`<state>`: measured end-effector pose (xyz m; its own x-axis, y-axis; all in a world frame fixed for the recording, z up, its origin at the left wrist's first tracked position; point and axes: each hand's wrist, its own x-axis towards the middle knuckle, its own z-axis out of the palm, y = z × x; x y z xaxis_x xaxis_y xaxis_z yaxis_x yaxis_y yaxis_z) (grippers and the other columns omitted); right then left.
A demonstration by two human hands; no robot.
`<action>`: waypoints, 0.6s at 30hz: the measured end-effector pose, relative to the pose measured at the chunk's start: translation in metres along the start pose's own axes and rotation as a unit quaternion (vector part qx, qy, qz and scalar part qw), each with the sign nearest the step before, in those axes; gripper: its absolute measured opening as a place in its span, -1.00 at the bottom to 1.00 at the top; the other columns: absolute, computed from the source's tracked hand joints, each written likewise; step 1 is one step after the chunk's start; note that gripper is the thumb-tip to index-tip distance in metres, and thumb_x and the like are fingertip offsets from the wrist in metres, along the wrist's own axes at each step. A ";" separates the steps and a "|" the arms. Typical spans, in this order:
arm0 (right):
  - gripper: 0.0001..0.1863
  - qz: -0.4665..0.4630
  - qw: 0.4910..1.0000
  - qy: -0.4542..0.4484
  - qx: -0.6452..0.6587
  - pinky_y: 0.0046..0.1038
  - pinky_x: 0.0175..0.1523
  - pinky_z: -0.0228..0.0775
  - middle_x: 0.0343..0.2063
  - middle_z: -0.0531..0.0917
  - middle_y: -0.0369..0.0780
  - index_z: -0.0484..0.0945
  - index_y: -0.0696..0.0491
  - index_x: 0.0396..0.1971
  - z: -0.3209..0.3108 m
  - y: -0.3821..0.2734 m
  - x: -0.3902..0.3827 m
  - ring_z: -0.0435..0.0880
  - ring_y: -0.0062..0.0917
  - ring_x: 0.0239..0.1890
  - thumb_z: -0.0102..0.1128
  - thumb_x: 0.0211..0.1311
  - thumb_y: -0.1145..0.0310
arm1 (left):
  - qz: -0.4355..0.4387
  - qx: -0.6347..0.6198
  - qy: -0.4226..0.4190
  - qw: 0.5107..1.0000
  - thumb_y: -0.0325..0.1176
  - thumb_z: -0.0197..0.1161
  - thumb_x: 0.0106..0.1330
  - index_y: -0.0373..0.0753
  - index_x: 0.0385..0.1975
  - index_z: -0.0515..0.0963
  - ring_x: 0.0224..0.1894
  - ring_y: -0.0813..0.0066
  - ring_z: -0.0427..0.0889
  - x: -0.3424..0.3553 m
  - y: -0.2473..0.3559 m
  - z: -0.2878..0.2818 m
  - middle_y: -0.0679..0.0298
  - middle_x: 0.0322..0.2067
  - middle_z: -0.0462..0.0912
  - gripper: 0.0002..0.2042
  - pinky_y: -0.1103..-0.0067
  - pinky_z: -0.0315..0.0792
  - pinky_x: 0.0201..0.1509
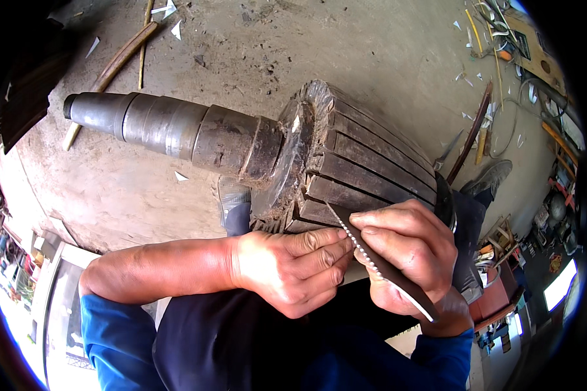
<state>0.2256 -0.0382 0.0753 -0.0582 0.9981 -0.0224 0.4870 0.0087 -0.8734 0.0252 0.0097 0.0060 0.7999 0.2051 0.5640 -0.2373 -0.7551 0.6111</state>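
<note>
A large slotted metal rotor (365, 166) lies in front of me, its stepped shaft (166, 127) running off to the left. Dirt clings around the rotor's end face. My right hand (414, 251) is closed around a dark saw blade (390, 272) with a pale, toothed edge. The blade slants from the rotor's near side back toward my body. Curled fingers of my left hand (290, 270) meet close to the blade's toothed edge, below the rotor's near rim. Whatever they pinch is hidden, and so is the left thumb.
Wooden sticks (124, 57) and paper scraps lie on the floor beyond the shaft. At the right are a long dark bar (473, 133), cables and assorted clutter. My shoes (233, 199) show beside the rotor. A reddish box (497, 296) stands at the lower right.
</note>
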 end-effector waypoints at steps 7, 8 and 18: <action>-0.78 0.031 0.998 -0.044 0.037 -0.39 -0.34 0.61 -0.32 0.75 -0.01 0.65 0.24 -0.24 -0.021 -0.006 0.022 0.76 -0.30 -0.40 0.44 0.16 0.48 | -0.003 -0.023 0.000 1.000 -0.27 0.20 -0.11 -0.32 -0.51 0.66 -0.05 0.15 0.77 -0.004 0.001 0.003 0.13 -0.32 0.73 -0.74 0.30 0.60 0.27; -0.81 0.064 0.995 -0.045 0.060 -0.40 -0.33 0.60 -0.32 0.76 -0.02 0.65 0.24 -0.24 -0.022 -0.003 0.029 0.77 -0.32 -0.39 0.43 0.19 0.50 | -0.003 -0.012 0.011 1.000 -0.27 0.19 -0.11 -0.32 -0.51 0.66 -0.05 0.16 0.77 -0.005 0.004 0.008 0.12 -0.33 0.74 -0.74 0.30 0.61 0.26; -0.75 0.004 0.999 -0.044 0.003 -0.36 -0.36 0.58 -0.31 0.75 -0.05 0.64 0.22 -0.22 0.002 0.004 0.021 0.73 -0.27 -0.43 0.41 0.05 0.60 | 0.003 -0.018 0.012 1.000 -0.23 0.20 -0.09 -0.33 -0.51 0.68 -0.12 0.16 0.78 -0.003 0.001 0.004 0.12 -0.35 0.75 -0.72 0.34 0.63 0.19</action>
<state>0.2247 -0.0173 0.0706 -0.1297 0.9889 -0.0719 0.4833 -0.0003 -0.8755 0.0243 0.0059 0.0029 0.7851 0.2155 0.5807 -0.2627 -0.7332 0.6272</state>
